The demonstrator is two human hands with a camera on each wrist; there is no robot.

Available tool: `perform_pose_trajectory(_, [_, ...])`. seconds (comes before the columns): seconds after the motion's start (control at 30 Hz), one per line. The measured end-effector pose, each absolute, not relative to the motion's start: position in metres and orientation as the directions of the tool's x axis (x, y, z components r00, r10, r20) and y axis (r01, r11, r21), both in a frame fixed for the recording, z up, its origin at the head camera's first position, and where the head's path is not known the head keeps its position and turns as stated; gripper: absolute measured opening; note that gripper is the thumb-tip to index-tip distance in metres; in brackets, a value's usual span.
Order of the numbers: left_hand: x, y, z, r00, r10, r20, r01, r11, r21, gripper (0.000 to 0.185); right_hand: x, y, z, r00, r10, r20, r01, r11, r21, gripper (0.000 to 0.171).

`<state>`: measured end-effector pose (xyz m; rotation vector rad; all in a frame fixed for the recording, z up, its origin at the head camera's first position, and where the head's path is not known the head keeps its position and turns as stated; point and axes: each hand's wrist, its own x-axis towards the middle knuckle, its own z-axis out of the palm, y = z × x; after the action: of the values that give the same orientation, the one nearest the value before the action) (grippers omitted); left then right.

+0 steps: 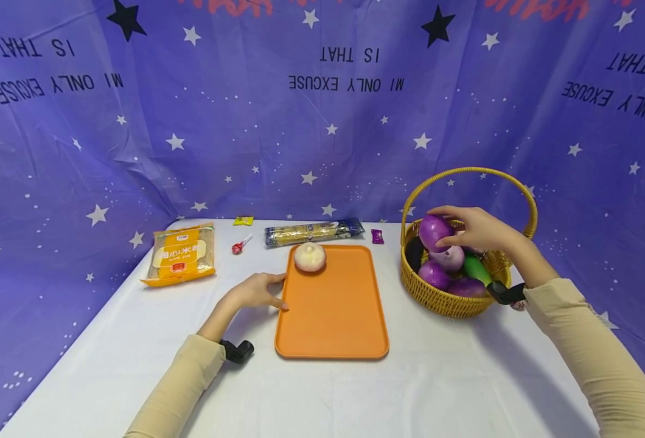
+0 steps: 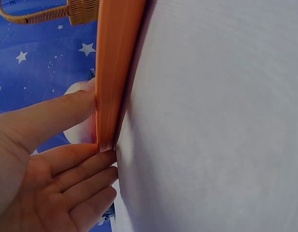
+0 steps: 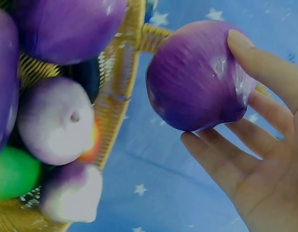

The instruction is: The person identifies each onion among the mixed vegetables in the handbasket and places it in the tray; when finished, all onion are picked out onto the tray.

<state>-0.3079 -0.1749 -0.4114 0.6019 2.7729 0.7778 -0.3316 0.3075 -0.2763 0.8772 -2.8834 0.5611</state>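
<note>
Above the wicker basket (image 1: 447, 304), my right hand (image 1: 478, 228) grips a purple onion (image 3: 200, 77) between thumb and fingertips. Beneath it in the basket lie a pale purple-white bulb (image 1: 447, 259), another purple onion (image 1: 434, 275), a long purple eggplant (image 1: 467, 288) and a green vegetable (image 1: 476, 269). My left hand (image 1: 257, 292) touches the left edge of the orange tray (image 1: 330, 316); in the left wrist view its thumb (image 2: 67, 111) meets the rim and the other fingers are extended. A round whitish bulb (image 1: 310, 258) sits at the tray's far left corner.
A yellow-orange grain bag (image 1: 182, 254) lies at the far left. A red lollipop (image 1: 238, 247) and a yellow wrapped candy (image 1: 243, 221) are beside it. Behind the tray are a long noodle packet (image 1: 314, 232) and a purple candy (image 1: 377, 236). The basket's tall handle (image 1: 470, 170) arches overhead.
</note>
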Motion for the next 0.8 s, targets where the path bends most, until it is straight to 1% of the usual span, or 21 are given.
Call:
perform_pose_trajectory(0.1, [-0.309,-0.175,-0.412,-0.900,0.427,-0.086,0.320,0.784,0.532,0.087,-0.318,0.300,-0.278,-0.797,-0.564,0.217,-0.604,0.731,-0.318,0.067])
perform_pose_trajectory(0.2, [-0.309,-0.175,-0.412,-0.898,0.432,-0.085,0.327,0.784,0.528,0.087,-0.306,0.291,-0.286,-0.748,-0.604,0.277,-0.664,0.689,-0.291,0.067])
perform_pose_trajectory(0.3, [-0.309,-0.175,-0.412,-0.898,0.432,-0.086,0.324,0.781,0.534,0.087,-0.295,0.280,-0.297,-0.718,-0.616,0.324,-0.695,0.665,-0.274,0.070])
perform_pose_trajectory(0.43, [-0.308,-0.175,-0.413,-0.897,0.434,-0.079,0.332,0.781,0.529,0.087,-0.286,0.261,-0.311,-0.699,-0.621,0.356,-0.712,0.652,-0.262,0.072])
perform_pose_trajectory(0.53, [-0.308,-0.176,-0.412,-0.899,0.431,-0.080,0.330,0.785,0.525,0.087,-0.282,0.246,-0.321,-0.695,-0.624,0.357,-0.717,0.638,-0.281,0.070])
perform_pose_trajectory(0.67, [-0.307,-0.176,-0.411,-0.898,0.432,-0.079,0.330,0.783,0.528,0.087,-0.285,0.225,-0.336,-0.682,-0.630,0.373,-0.731,0.607,-0.312,0.068])
perform_pose_trajectory(0.8, [-0.308,-0.176,-0.411,-0.898,0.432,-0.082,0.329,0.783,0.528,0.087,-0.293,0.205,-0.353,-0.666,-0.629,0.400,-0.745,0.586,-0.319,0.069])
